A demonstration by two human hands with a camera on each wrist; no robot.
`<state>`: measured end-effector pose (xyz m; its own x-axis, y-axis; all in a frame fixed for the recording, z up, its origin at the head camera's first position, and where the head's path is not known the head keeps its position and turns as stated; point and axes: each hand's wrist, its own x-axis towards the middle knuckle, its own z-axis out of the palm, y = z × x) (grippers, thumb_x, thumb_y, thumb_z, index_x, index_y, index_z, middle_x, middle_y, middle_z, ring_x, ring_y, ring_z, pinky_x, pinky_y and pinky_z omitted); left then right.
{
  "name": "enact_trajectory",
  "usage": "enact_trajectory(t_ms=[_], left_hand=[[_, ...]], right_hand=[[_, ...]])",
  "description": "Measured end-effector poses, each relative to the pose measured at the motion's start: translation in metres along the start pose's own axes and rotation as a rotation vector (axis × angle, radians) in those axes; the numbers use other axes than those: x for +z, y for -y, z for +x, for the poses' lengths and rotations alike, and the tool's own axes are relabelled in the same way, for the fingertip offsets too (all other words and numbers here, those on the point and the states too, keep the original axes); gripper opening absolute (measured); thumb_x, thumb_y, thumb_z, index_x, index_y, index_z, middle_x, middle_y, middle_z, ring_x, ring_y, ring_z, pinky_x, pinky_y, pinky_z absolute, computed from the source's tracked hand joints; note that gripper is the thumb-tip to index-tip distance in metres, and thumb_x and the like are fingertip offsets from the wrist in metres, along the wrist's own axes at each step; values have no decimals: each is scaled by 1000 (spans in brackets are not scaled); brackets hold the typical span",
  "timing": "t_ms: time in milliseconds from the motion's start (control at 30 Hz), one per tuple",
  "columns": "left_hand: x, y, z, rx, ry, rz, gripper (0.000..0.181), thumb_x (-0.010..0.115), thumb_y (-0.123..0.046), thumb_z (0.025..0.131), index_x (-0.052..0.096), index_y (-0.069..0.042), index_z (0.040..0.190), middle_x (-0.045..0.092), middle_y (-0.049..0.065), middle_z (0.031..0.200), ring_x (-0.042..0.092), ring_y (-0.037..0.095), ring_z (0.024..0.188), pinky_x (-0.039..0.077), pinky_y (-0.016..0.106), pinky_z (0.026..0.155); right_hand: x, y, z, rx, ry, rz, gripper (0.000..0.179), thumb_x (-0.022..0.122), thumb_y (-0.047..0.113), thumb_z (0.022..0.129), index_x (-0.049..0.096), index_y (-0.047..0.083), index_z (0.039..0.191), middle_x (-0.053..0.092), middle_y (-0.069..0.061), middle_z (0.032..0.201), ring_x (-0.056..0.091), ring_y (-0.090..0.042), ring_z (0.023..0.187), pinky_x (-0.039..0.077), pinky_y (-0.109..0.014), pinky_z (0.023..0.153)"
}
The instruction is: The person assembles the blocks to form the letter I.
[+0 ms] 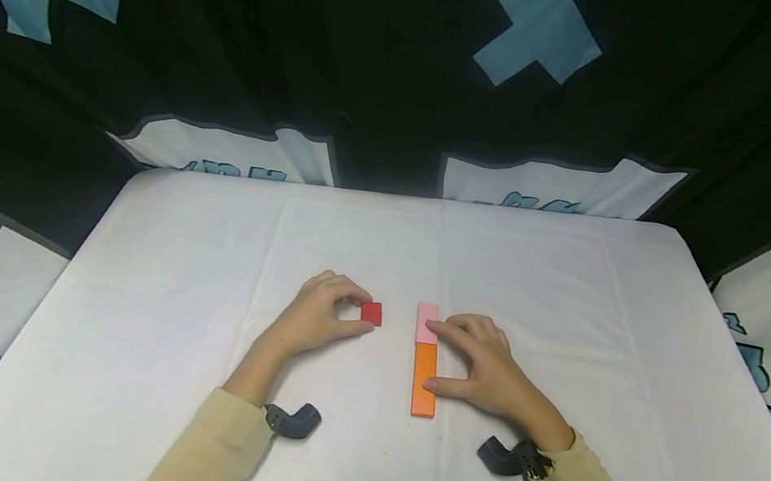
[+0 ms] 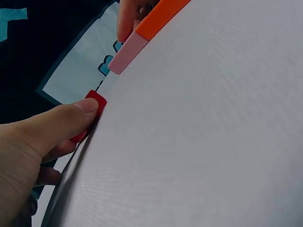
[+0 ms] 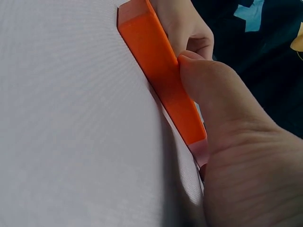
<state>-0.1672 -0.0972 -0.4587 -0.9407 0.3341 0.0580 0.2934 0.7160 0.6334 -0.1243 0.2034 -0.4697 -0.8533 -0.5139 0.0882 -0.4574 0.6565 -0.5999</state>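
Note:
Between thumb and fingers, my left hand (image 1: 318, 315) pinches a small red block (image 1: 371, 313) by its near and far sides. The left wrist view shows the thumb pressing on the red block (image 2: 97, 101). To the right, a pink block (image 1: 427, 322) and a longer orange block (image 1: 423, 386) lie end to end in a line running away from me. My right hand (image 1: 486, 366) spans this pair from the right, a fingertip on the pink block and the thumb on the orange block (image 3: 158, 71). A gap separates the red block from the pair.
A white cloth covers the table (image 1: 543, 279) under both hands. Dark curtain-like fabric (image 1: 380, 67) with pale blue shapes hangs behind the far edge. Dark curved pieces (image 1: 293, 421) sit at both wrists, by the beige sleeves (image 1: 216, 447).

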Motion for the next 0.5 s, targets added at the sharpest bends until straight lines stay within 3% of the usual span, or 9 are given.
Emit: enact_trajectory(t_ms=[500], left_hand=[[-4,-3,13,37,-32,-17,37,83,-38,78,72,-20,108,69,-6,104,54,14,102,39,42,100]], right_hand=[[0,1,-1,13,4,-7,79,81,53,75,50,32,145,51,-2,136,37,-23,131,27,-50,104]])
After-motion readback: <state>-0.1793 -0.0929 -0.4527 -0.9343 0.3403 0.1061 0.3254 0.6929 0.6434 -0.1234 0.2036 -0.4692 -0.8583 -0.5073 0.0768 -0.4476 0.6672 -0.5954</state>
